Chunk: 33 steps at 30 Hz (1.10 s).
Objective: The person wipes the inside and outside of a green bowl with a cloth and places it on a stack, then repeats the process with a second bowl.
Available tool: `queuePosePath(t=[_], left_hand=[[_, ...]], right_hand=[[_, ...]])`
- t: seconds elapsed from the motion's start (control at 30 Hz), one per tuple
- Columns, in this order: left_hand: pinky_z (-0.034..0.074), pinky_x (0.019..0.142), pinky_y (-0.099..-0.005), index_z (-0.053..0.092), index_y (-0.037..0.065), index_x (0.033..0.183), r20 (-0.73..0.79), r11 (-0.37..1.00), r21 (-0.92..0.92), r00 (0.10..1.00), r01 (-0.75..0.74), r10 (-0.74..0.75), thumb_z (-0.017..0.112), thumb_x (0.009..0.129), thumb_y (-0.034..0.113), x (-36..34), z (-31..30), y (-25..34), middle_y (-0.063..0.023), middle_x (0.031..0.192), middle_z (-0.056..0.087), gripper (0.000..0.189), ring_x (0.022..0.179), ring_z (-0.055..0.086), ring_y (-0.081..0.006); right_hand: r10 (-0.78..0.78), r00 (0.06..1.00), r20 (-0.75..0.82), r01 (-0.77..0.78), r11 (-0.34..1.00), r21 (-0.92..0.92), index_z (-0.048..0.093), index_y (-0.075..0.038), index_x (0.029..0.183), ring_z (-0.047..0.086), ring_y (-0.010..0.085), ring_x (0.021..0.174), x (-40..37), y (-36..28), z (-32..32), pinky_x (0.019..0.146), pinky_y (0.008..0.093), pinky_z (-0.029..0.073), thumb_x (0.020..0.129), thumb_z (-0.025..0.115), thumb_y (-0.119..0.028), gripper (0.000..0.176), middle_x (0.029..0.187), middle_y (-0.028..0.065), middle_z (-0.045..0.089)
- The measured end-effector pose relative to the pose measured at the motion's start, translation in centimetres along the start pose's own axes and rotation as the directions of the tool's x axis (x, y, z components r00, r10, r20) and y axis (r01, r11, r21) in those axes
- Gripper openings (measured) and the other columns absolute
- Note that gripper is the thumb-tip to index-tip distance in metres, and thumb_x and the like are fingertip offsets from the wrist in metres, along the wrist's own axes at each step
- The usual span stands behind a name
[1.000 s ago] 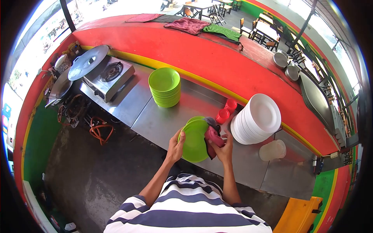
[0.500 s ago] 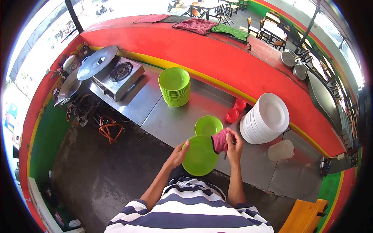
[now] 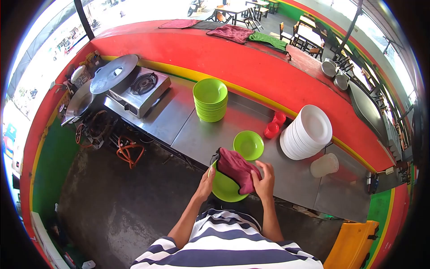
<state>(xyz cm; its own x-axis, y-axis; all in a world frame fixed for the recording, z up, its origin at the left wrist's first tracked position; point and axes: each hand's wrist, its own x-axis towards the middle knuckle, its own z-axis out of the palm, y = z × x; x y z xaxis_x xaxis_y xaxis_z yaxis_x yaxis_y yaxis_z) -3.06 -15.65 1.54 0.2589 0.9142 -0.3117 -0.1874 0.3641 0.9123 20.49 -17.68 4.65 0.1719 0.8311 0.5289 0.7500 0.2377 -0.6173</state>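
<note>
A lime-green bowl (image 3: 225, 189) is held in front of my body, its left rim gripped by my left hand (image 3: 204, 185). Spread over its far and right part lies a maroon cloth (image 3: 236, 170) with dark edging. My right hand (image 3: 265, 180) pinches the cloth's right side near the bowl's rim; the cloth hides much of the bowl's inside. Just beyond, a second green bowl (image 3: 249, 145) sits on the steel counter (image 3: 197, 139). A tall stack of green bowls (image 3: 210, 101) stands farther back to the left.
White plates (image 3: 309, 133) are stacked on the right, beside red cups (image 3: 272, 129) and a translucent tub (image 3: 324, 165). A gas stove (image 3: 142, 92) stands at the left with a large metal lid (image 3: 113, 74). More cloths (image 3: 229, 32) lie along the red wall's top.
The cloth, bunched in my right hand before, is now spread across the held bowl. My right hand has moved slightly down and left. The view has shifted a little.
</note>
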Motion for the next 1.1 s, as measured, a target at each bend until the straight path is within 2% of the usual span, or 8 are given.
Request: queuePosePath(t=[0.17, 0.3, 0.47, 0.7, 0.73, 0.9, 1.0, 1.1], left_hand=[[0.042, 0.101, -0.0313, 0.049, 0.003, 0.142, -0.004, 0.997, 0.040, 0.997, -0.070, 0.071, 0.036, 0.111, 0.049, -2.1, -0.8, -1.6, -0.0044, 0.119, 0.060, 0.058, 0.112, 0.052, -0.0146], [0.044, 0.086, -0.0295, 0.054, 0.001, 0.129, -0.117, 0.951, 0.182, 0.955, -0.250, 0.274, 0.036, 0.111, 0.047, -3.5, 0.0, -1.4, -0.0003, 0.099, 0.054, 0.052, 0.094, 0.048, -0.0119], [0.044, 0.078, -0.0300, 0.056, 0.002, 0.123, -0.095, 0.954, 0.246, 0.976, -0.169, 0.198, 0.040, 0.110, 0.049, -4.6, -0.3, -1.4, -0.0022, 0.090, 0.052, 0.052, 0.087, 0.048, -0.0130], [0.049, 0.091, -0.0376, 0.057, -0.001, 0.133, 0.238, 0.822, 0.560, 0.970, -0.106, -0.037, 0.042, 0.105, 0.058, -4.6, -0.3, 1.5, -0.0181, 0.107, 0.068, 0.066, 0.101, 0.063, -0.0251], [0.047, 0.101, -0.0406, 0.053, -0.002, 0.141, 0.295, 0.805, 0.570, 0.955, -0.165, -0.013, 0.041, 0.105, 0.058, -4.3, -0.4, 0.8, -0.0254, 0.125, 0.066, 0.070, 0.116, 0.064, -0.0322], [0.048, 0.099, -0.0405, 0.054, -0.003, 0.139, 0.290, 0.845, 0.524, 0.955, -0.106, -0.060, 0.041, 0.106, 0.056, -5.5, -0.8, 0.9, -0.0244, 0.122, 0.068, 0.069, 0.113, 0.065, -0.0339], [0.049, 0.098, -0.0398, 0.057, -0.001, 0.138, 0.293, 0.842, 0.533, 0.952, -0.086, -0.087, 0.042, 0.106, 0.056, -5.9, -0.9, 1.3, -0.0236, 0.118, 0.070, 0.067, 0.110, 0.066, -0.0326], [0.050, 0.096, -0.0384, 0.058, 0.000, 0.137, 0.298, 0.820, 0.564, 0.950, -0.099, -0.090, 0.043, 0.106, 0.055, -6.1, -1.0, 2.6, -0.0229, 0.115, 0.071, 0.064, 0.107, 0.067, -0.0310]], right_hand=[[0.489, 0.871, -0.053, -0.489, 0.872, 0.008, 0.063, -0.004, 0.118, 0.060, 0.0271, 0.093, -4.0, -2.4, -0.3, 0.085, 0.0395, 0.050, 0.082, 0.079, -0.014, 0.040, 0.104, 0.0132, 0.061], [0.327, 0.940, -0.102, -0.330, 0.944, -0.017, 0.054, -0.001, 0.129, 0.063, 0.0314, 0.093, -7.1, -3.3, 2.8, 0.086, 0.0422, 0.051, 0.084, 0.080, -0.028, 0.059, 0.103, 0.0170, 0.063], [0.556, 0.792, 0.252, -0.592, 0.800, 0.097, 0.056, 0.002, 0.129, 0.066, 0.0425, 0.112, -6.0, -4.0, 3.5, 0.092, 0.0440, 0.052, 0.080, 0.083, -0.027, 0.063, 0.117, 0.0290, 0.068], [0.150, 0.811, 0.566, -0.268, 0.955, 0.129, 0.058, -0.001, 0.133, 0.063, 0.0404, 0.119, -2.7, -2.7, 0.4, 0.098, 0.0445, 0.051, 0.073, 0.085, -0.016, 0.067, 0.124, 0.0251, 0.067], [0.096, 0.827, 0.554, -0.208, 0.968, 0.142, 0.057, -0.002, 0.135, 0.062, 0.0402, 0.122, -2.6, -2.2, 0.7, 0.101, 0.0444, 0.050, 0.073, 0.085, -0.015, 0.070, 0.127, 0.0251, 0.064], [-0.192, 0.946, 0.260, 0.105, 0.944, 0.313, 0.052, -0.008, 0.143, 0.056, 0.0388, 0.130, -2.9, -4.6, 1.2, 0.109, 0.0441, 0.047, 0.071, 0.086, -0.011, 0.080, 0.140, 0.0229, 0.055], [-0.497, 0.759, 0.421, 0.453, 0.867, 0.208, 0.053, -0.013, 0.141, 0.060, 0.0364, 0.125, -1.6, -5.0, 0.5, 0.103, 0.0436, 0.050, 0.070, 0.083, -0.006, 0.077, 0.135, 0.0172, 0.060], [-0.267, 0.740, 0.617, 0.051, 0.937, 0.344, 0.058, -0.012, 0.133, 0.063, 0.0346, 0.119, -2.6, -3.3, 1.1, 0.099, 0.0427, 0.052, 0.072, 0.082, -0.007, 0.066, 0.128, 0.0134, 0.065]])
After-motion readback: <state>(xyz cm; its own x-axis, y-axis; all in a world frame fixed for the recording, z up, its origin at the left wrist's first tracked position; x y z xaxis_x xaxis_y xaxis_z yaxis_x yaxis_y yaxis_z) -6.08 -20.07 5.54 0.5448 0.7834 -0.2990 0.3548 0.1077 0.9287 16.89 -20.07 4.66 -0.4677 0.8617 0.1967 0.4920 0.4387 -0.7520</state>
